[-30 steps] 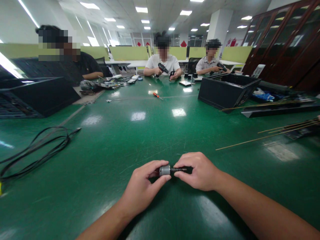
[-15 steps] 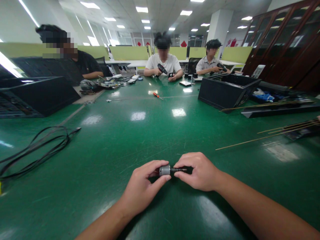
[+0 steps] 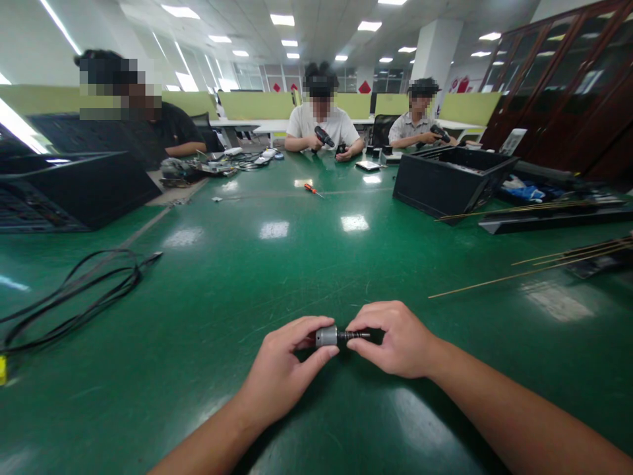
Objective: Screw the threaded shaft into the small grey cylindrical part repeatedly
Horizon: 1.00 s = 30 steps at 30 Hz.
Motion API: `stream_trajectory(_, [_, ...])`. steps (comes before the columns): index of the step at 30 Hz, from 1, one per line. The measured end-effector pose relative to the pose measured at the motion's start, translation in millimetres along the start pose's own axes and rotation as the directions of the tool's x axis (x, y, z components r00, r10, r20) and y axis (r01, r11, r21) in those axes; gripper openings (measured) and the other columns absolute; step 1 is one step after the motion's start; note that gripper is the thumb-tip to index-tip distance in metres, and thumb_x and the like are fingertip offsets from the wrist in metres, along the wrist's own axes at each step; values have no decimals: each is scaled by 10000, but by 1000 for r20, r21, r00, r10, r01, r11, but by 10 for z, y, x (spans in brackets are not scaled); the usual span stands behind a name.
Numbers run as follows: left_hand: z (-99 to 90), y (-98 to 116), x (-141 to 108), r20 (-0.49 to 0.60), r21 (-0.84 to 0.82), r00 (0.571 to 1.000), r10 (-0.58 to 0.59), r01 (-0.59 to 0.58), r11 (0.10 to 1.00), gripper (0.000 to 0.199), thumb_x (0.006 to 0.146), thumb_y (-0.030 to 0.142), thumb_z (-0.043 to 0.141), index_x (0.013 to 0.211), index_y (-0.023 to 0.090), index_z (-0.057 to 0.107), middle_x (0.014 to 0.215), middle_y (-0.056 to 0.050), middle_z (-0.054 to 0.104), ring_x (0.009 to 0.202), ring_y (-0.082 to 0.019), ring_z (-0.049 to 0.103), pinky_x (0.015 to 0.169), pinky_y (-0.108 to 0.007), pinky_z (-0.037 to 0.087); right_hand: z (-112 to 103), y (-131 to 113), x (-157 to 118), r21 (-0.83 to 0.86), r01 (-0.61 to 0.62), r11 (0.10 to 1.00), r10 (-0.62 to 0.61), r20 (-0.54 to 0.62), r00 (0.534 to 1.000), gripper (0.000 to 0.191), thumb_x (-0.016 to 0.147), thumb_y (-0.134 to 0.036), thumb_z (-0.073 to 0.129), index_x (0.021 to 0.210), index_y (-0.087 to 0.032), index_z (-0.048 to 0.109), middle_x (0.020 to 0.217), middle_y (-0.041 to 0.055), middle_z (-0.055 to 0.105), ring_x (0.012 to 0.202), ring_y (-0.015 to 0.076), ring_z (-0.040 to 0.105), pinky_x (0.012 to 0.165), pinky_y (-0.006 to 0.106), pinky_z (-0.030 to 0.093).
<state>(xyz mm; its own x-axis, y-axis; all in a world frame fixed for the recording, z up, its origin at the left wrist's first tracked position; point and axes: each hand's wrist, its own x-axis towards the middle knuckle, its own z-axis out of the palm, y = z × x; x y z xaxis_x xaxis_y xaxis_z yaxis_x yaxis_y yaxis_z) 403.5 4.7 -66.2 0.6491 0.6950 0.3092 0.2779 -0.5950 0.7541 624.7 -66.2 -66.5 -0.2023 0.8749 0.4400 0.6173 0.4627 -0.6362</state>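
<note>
Cylinder (image 3: 327, 336) and ridged shaft (image 3: 353, 335) gripped from both sides

The left hand (image 3: 279, 363) is curled partway, index finger on the far side and thumb on the near side, holding the grey metal cylinder. The right hand (image 3: 400, 340) is nearly closed, thumb and fingertips pinching the dark ridged shaft that runs out of the cylinder's right end; the shaft's tip pokes into the hollow of that hand. The part lies crosswise over the green table (image 3: 297, 277); whether it touches the surface cannot be told.

Thin yellowish rods (image 3: 479, 286) reach in from the right, and a looped black cable (image 3: 116, 284) lies well to the left. Farther out, an orange-handled screwdriver (image 3: 311, 189) lies between a black left case (image 3: 103, 188) and a black right case (image 3: 432, 183). Across the table, a person in white (image 3: 299, 124) holds a drill-like tool (image 3: 324, 136) and a small black piece (image 3: 341, 151). A person in a pale shirt (image 3: 403, 128) holds a similar tool (image 3: 440, 132), and a person in a dark top (image 3: 180, 128) sits at the left
</note>
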Motion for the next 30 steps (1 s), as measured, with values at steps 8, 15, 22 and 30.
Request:
stream_trajectory(8, [-1,22,-6,-12,-20,1000,-10,10,1000,256,837,244,731,1093,262,718,1014,3,750,853,-137,718,754,-192,579,-2,10,-9,-10,3,1000,-3,-8,1000,76,839,-215,705,899,-183,740,791,25,718,717,159,648,692,263,468])
stream_trajectory(15, [-3,13,5,-16,-15,1000,-13,13,1000,261,835,243,734,1095,270,718,1017,10,749,862,-129,716,754,-181,577,-7,2,-5,-15,4,1000,-4,-8,1000,81,835,-212,705,903,-184,740,798,26,723,722,162,652,699,267,474])
stream_trajectory(22, [-1,1,8,-6,-7,1000,-22,22,1000,268,835,253,735,1102,278,717,1025,13,752,863,-134,718,761,-191,578,-7,5,-1,-30,3,1000,-3,-5,1000,79,831,-212,711,893,-174,741,793,31,723,726,164,656,699,269,472])
stream_trajectory(30, [-8,-6,12,-14,-11,999,-46,46,999,265,832,273,730,1097,260,727,1022,-8,757,857,-151,722,766,-215,587,-5,2,-3,-23,-27,999,26,-15,1000,87,828,-210,722,907,-182,744,812,24,728,741,160,663,706,266,481])
